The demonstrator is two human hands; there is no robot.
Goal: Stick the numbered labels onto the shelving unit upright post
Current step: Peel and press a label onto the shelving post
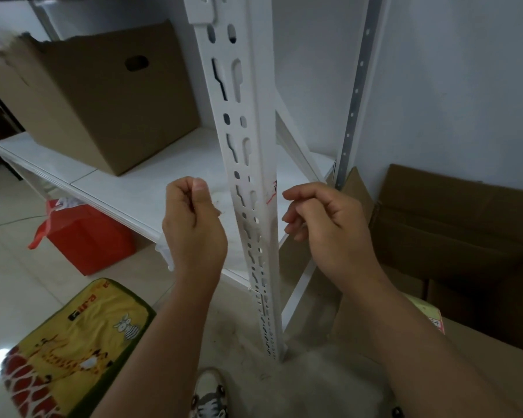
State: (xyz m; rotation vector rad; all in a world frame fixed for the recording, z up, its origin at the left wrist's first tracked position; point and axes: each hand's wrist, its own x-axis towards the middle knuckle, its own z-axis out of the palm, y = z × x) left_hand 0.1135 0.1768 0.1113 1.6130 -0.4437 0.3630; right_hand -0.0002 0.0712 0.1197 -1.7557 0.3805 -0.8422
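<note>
The white slotted upright post (248,152) of the shelving unit runs down the middle of the view. A label with red marks (271,195) is stuck on its right edge, level with my hands. My left hand (194,227) is left of the post with curled fingers, and its thumb and fingers pinch a thin pale strip (217,211). My right hand (326,230) hovers just right of the post. Its fingers are curled, the fingertips are close to the red-marked label, and nothing shows between them.
A cardboard box (103,95) stands on the white shelf (151,182) to the left. A red bag (88,236) sits on the floor under the shelf, with a yellow cartoon-print bag (73,342) nearer me. Flattened and open cardboard boxes (453,230) lie at the right. My shoe (209,396) is near the post's foot.
</note>
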